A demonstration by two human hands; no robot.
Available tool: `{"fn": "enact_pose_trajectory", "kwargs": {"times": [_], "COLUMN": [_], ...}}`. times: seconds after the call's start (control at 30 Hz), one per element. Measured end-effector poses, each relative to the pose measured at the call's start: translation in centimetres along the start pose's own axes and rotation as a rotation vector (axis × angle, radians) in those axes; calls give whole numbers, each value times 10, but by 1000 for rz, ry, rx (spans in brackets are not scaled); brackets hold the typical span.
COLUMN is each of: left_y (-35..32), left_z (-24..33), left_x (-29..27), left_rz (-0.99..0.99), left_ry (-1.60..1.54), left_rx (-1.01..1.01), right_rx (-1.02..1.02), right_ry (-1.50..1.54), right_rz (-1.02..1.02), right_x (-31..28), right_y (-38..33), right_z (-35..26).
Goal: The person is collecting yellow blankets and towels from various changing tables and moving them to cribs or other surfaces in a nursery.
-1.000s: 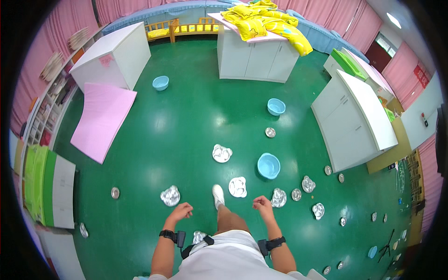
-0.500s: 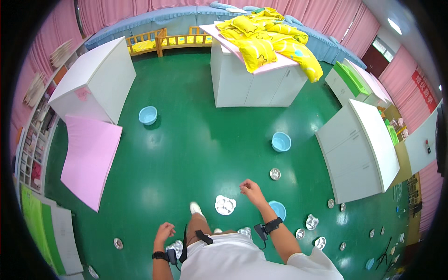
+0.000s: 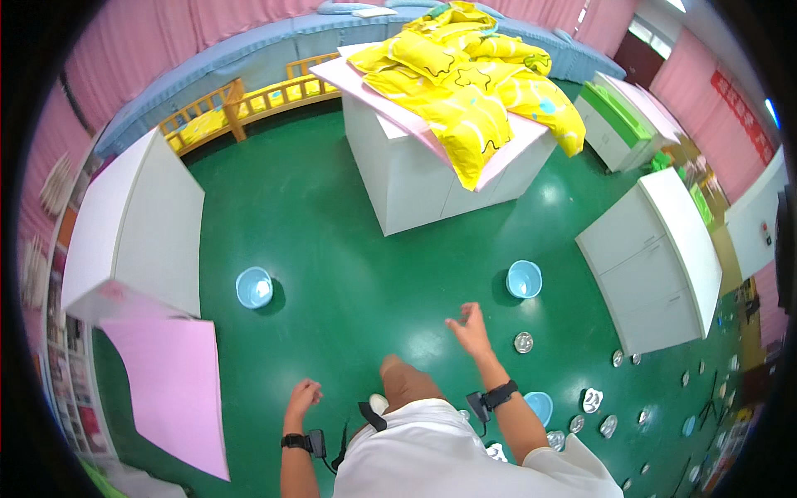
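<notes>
My left hand hangs in the air over the green floor with nothing in it, its fingers loosely bent and apart. Raised further forward, my right hand is empty too, with the thumb standing away from the fingers. A round steel dish lies on the floor beyond it. Just past that stands a light-blue plastic basin. A second blue basin is on the floor ahead of my left hand. Beside my right forearm sits another blue basin. Neither hand touches anything.
A white cabinet stands ahead, topped by a pink mat and yellow bedding. Other white cabinets flank me at left and right. A pink mat leans at left. Several metal dishes lie at right.
I have stepped forward: the cabinet with the bedding looms larger, and the basins appear nearer. The steel dish that was by my foot has dropped out of sight. Both hands stay empty.
</notes>
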State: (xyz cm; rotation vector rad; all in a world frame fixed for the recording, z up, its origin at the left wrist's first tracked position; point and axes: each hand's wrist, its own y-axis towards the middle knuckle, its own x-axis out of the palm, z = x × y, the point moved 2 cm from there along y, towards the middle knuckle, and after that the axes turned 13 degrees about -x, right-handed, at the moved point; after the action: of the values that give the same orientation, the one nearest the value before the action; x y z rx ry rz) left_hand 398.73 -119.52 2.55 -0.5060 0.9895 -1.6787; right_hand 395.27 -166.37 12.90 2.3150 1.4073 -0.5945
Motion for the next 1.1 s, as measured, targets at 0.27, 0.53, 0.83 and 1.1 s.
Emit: {"fn": "enact_pose_trajectory", "kwargs": {"times": [0.27, 0.53, 0.83, 1.1], "left_y": [178, 297, 428, 463], "left_z": [253, 446, 682, 1033], "left_x": [-16, -61, -107, 2], "left_rz": [-134, -162, -233, -517], "left_ry": [151, 198, 444, 411], "left_rx": [98, 33, 242, 765], "right_rx": [-214, -93, 229, 322], "right_ry": [-360, -819, -1145, -894], "right_rz": [440, 266, 616, 1062], "right_x": [-2, 45, 97, 74], "right_y": [294, 569, 672, 645], "right_z": [-34, -87, -33, -14]}}
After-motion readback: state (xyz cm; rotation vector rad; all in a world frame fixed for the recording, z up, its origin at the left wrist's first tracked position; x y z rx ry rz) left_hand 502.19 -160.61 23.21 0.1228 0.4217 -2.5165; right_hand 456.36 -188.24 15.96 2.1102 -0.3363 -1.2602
